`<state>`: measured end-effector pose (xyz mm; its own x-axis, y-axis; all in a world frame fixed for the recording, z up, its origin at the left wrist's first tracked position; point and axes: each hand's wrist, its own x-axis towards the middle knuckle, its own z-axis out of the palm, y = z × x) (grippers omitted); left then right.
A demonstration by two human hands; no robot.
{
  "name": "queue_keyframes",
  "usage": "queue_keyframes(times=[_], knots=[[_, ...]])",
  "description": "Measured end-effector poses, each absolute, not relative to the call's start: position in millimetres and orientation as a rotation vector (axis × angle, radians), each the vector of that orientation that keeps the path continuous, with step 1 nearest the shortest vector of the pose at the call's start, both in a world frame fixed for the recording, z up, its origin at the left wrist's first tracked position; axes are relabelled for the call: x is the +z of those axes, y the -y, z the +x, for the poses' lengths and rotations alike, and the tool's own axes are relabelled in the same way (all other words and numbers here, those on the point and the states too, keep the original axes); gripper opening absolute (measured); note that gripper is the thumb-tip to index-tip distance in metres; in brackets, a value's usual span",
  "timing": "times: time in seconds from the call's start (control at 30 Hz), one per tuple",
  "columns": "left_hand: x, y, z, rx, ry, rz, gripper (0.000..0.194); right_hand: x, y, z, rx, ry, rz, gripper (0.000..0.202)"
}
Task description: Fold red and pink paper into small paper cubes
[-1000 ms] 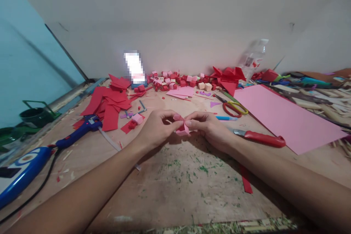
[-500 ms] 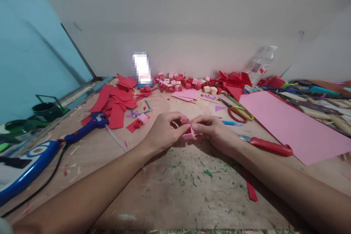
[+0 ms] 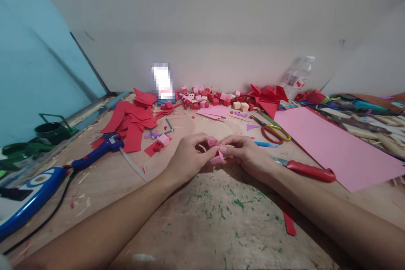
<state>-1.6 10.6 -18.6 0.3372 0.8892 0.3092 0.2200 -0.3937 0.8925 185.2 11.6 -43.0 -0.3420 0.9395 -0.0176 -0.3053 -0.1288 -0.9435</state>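
A small folded piece of pink paper [image 3: 217,159] is held between my two hands above the middle of the table. My left hand [image 3: 191,154] pinches it from the left with thumb and forefinger. From the right, the thumb and fingertips of my right hand [image 3: 245,152] close on its edge. Part of the paper is hidden by my fingers. A pink and red paper cube piece [image 3: 163,140] lies on a red scrap beyond my left hand. To the right of my right hand is a red-handled tool [image 3: 311,170].
Red paper strips [image 3: 133,124] and a blue glue gun [image 3: 98,150] lie left. Many small paper cubes [image 3: 202,99] line the wall beside a lit phone [image 3: 163,81]. Scissors [image 3: 275,131], a pink sheet [image 3: 335,147] and a plastic bottle [image 3: 299,78] are right.
My hands still hold the pink paper, with small shifts of the fingers around it. The whole view has shifted slightly.
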Motion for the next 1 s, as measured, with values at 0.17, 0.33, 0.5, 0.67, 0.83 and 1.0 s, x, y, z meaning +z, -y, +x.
queue_keyframes(times=[0.17,0.33,0.5,0.67,0.83,1.0], knots=[[-17,-14,-3,1.119,-0.98,1.783,0.014,-39,-8,180,1.665,1.093,-0.808,0.021],[-15,-20,-4,1.162,-0.987,1.72,0.012,-34,-4,176,1.737,1.034,-0.822,0.024],[-11,-21,-6,1.217,-1.013,1.795,0.007,-36,-6,178,1.752,0.944,-0.803,0.027],[-8,-18,-9,1.235,-1.084,1.954,0.007,-38,-7,179,1.763,0.928,-0.777,0.024],[-7,-14,-11,1.237,-1.073,2.136,0.01,-37,-8,180,1.762,0.922,-0.783,0.02],[-3,-14,-14,1.169,-0.954,2.313,0.014,-37,-9,181,1.75,0.905,-0.785,0.021]])
